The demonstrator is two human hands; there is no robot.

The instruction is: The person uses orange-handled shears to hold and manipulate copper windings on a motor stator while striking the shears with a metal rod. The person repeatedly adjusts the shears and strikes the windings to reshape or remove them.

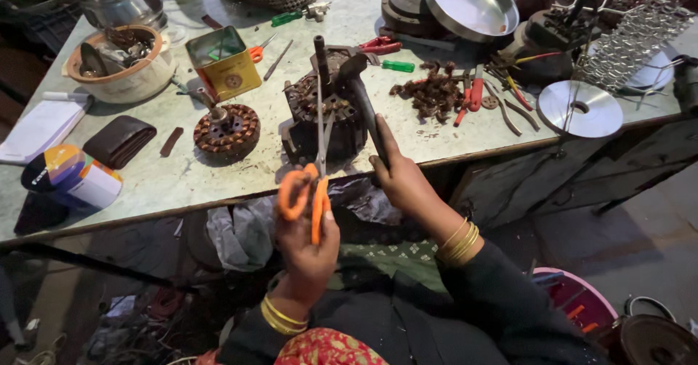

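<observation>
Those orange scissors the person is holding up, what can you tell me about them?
The scissors have bright orange loop handles, plastic by the look, and long, thin metal blades. They point up and away from the person, blades nearly closed, tips over the dark motor stator on the workbench; whether they touch it cannot be told. The left hand grips the handles. The right hand does not touch them; it holds a dark tool beside the blades.

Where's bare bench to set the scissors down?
Bare bench lies along the near edge, between wallet and motor stator; a smaller patch lies right of the stator. Crowded: far-right tool pile.
</observation>
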